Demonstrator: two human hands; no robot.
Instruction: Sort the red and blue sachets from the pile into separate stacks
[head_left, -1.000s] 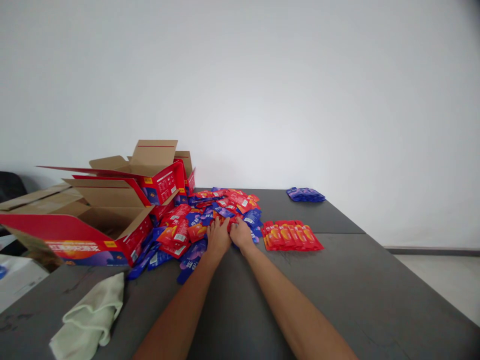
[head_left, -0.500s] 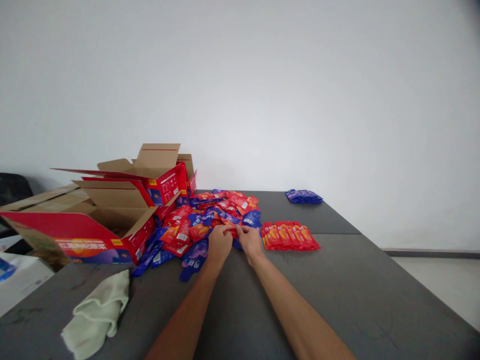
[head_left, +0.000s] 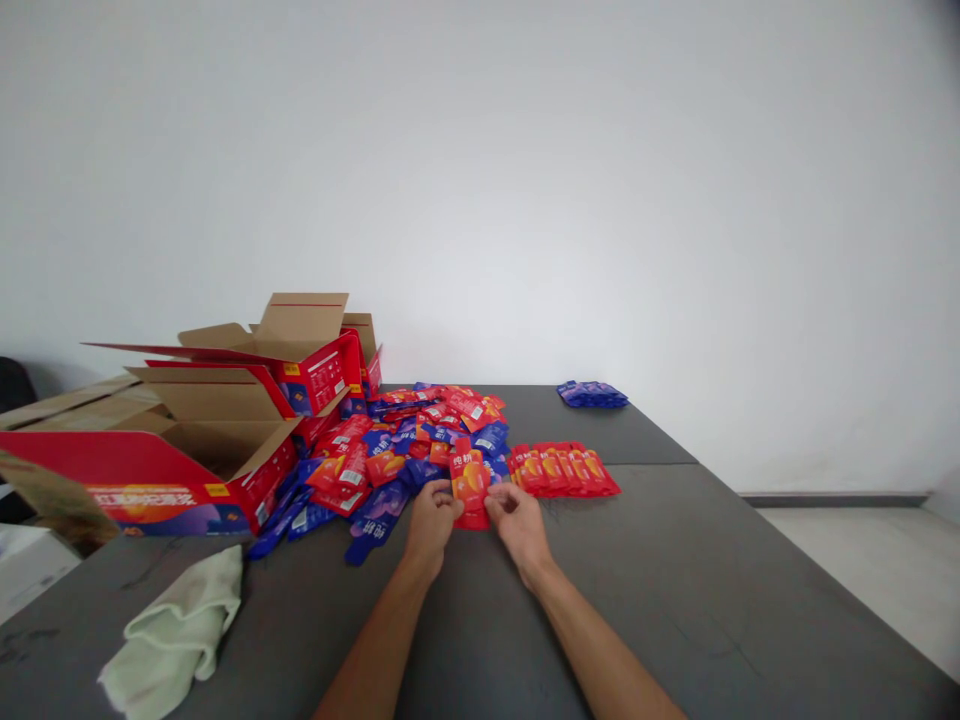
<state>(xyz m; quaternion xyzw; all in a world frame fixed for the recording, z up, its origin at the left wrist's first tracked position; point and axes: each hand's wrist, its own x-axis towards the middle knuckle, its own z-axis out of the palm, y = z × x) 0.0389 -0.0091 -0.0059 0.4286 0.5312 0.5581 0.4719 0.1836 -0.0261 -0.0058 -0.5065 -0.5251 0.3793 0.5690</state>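
Note:
My left hand (head_left: 430, 516) and my right hand (head_left: 517, 518) are closed on the lower edges of a small stack of red sachets (head_left: 469, 484), held upright just above the dark grey table (head_left: 675, 590). Behind the stack lies a loose heap of red and blue sachets (head_left: 397, 440). To the right of my hands sits a tidy fanned row of red sachets (head_left: 564, 469). A small pile of blue sachets (head_left: 592, 394) rests at the far right of the table.
Opened red cardboard boxes (head_left: 225, 420) with brown flaps stand at the left. A pale green cloth (head_left: 176, 640) lies crumpled near the table's front left. A white wall rises behind, and the floor shows past the right edge.
My hands drew back from the heap toward me, lifting a few red sachets out and standing them upright between the fingers.

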